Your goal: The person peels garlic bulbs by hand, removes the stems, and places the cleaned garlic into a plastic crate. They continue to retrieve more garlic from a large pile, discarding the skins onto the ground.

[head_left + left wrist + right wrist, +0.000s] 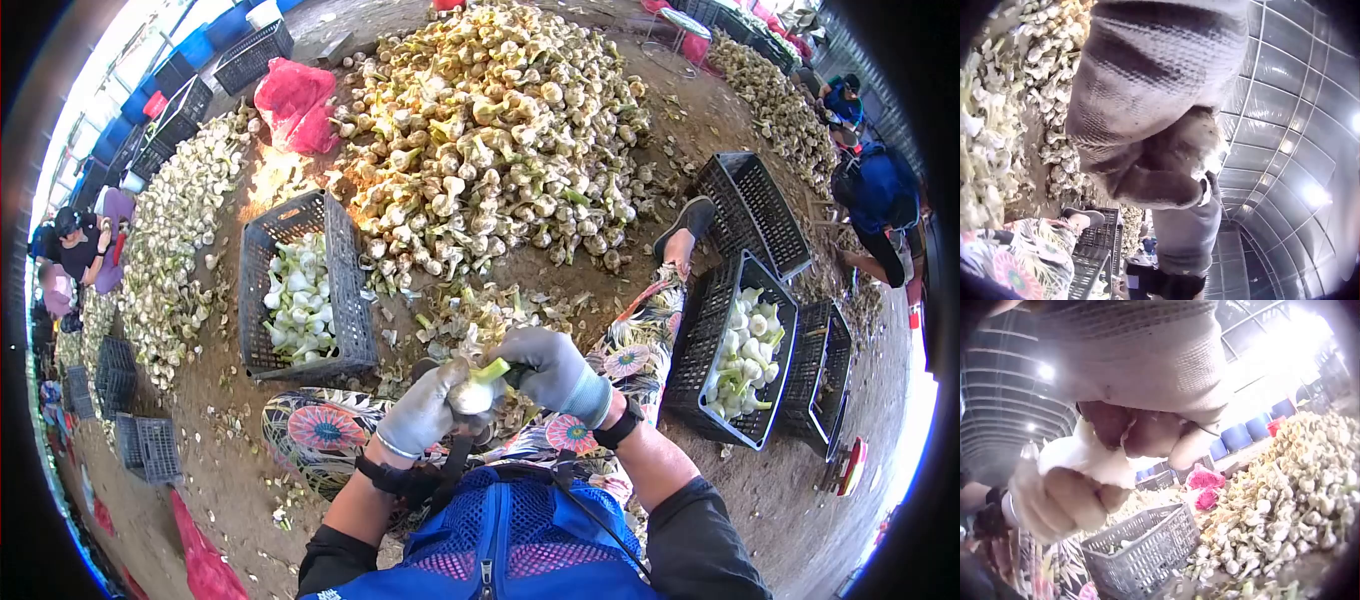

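A garlic bulb (468,398) with a short green stem is held over the lap, between the two gloved hands. My left hand (418,414) grips the bulb from its left side, fingers curled round it, as the left wrist view shows at the bulb (1194,140). On the stem side, my right hand (552,370) has curled fingers and pinches at the bulb's stem and outer skin. In the right wrist view a pale flap of skin (1126,430) shows by those fingers. Both gloves are greyish and soiled.
A big heap of unpeeled garlic (500,130) lies ahead. A black crate (352,300) of cleaned bulbs stands at left, another filled crate (685,375) at right. Loose peelings (480,310) litter the ground before the knees. A pink sack (295,105) lies behind; other people sit at both sides.
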Action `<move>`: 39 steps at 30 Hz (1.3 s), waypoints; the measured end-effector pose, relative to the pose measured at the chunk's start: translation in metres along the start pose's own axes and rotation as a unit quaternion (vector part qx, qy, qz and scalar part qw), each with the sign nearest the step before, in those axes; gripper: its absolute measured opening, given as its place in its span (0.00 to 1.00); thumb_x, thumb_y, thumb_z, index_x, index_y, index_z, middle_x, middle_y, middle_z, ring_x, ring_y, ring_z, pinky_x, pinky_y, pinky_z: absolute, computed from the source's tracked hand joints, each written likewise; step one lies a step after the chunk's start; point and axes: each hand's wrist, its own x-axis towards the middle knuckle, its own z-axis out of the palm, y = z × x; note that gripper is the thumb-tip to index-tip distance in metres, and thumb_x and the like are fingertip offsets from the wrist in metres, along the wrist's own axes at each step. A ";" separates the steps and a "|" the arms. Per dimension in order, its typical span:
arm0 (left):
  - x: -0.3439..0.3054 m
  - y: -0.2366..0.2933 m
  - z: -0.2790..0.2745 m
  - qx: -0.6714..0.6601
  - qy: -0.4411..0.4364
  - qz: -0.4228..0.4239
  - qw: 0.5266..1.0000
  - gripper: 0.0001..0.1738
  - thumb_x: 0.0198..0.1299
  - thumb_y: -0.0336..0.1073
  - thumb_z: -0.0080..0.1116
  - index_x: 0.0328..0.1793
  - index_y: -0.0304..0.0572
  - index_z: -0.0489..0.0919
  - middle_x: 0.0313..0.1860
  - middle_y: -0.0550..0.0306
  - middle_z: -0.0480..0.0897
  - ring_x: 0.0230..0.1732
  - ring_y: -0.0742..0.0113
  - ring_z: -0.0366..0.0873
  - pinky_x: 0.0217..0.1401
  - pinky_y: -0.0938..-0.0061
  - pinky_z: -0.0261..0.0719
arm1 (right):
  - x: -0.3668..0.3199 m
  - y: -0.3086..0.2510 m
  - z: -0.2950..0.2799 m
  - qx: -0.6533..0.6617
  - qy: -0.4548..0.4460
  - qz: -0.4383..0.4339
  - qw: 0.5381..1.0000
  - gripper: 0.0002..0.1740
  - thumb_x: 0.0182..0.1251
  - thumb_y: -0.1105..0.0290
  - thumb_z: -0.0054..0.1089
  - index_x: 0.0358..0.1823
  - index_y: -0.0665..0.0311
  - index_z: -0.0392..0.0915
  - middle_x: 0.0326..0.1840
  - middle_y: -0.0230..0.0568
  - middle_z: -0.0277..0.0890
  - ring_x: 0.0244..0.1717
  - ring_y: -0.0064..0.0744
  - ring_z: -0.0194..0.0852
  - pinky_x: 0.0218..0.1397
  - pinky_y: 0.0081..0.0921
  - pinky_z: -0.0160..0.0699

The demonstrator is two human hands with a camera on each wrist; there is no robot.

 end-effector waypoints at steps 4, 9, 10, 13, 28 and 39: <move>0.008 -0.010 -0.012 -0.156 -0.073 -0.114 0.978 0.32 0.74 0.59 0.49 0.65 0.36 0.73 0.45 0.48 0.85 0.39 0.62 0.84 0.35 0.71 0.83 | 0.002 -0.012 0.005 -0.260 0.042 -0.181 0.948 0.30 0.37 0.74 0.65 0.50 0.52 0.82 0.38 0.29 0.78 0.41 0.44 0.77 0.44 0.40 0.74; 0.007 -0.007 0.000 -0.156 -0.064 -0.195 0.966 0.30 0.76 0.57 0.47 0.64 0.37 0.74 0.44 0.49 0.85 0.37 0.64 0.84 0.34 0.70 0.83 | -0.007 -0.001 0.026 -0.378 0.209 -0.228 0.873 0.34 0.35 0.72 0.64 0.54 0.52 0.80 0.39 0.34 0.77 0.41 0.42 0.75 0.45 0.38 0.73; 0.008 -0.009 -0.001 -0.145 -0.070 -0.188 0.969 0.29 0.77 0.55 0.45 0.64 0.35 0.73 0.43 0.49 0.85 0.39 0.62 0.85 0.37 0.67 0.84 | -0.014 0.001 0.027 -0.357 0.212 -0.163 0.895 0.31 0.45 0.76 0.65 0.58 0.57 0.80 0.41 0.37 0.79 0.44 0.39 0.79 0.50 0.36 0.77; 0.014 -0.019 0.009 -0.183 -0.072 -0.134 0.971 0.26 0.78 0.49 0.43 0.67 0.33 0.71 0.47 0.47 0.84 0.45 0.55 0.86 0.49 0.60 0.86 | -0.024 0.015 0.034 0.027 0.321 0.030 0.946 0.25 0.58 0.78 0.67 0.60 0.63 0.80 0.47 0.39 0.82 0.48 0.34 0.82 0.54 0.30 0.80; -0.009 0.001 0.039 0.326 0.220 0.341 0.854 0.07 0.64 0.24 0.61 0.47 0.38 0.83 0.40 0.64 0.85 0.31 0.82 0.74 0.33 0.82 0.74 | -0.036 0.027 0.036 0.436 0.269 0.129 0.849 0.10 0.77 0.70 0.56 0.49 0.71 0.80 0.37 0.33 0.82 0.36 0.21 0.79 0.43 0.22 0.80; 0.004 -0.002 0.017 0.374 0.174 0.185 0.892 0.33 0.65 0.43 0.66 0.71 0.34 0.69 0.55 0.42 0.83 0.51 0.51 0.85 0.55 0.65 0.81 | -0.037 0.037 0.017 0.299 0.363 0.138 0.872 0.09 0.71 0.81 0.57 0.50 0.71 0.79 0.43 0.41 0.83 0.39 0.27 0.83 0.46 0.23 0.85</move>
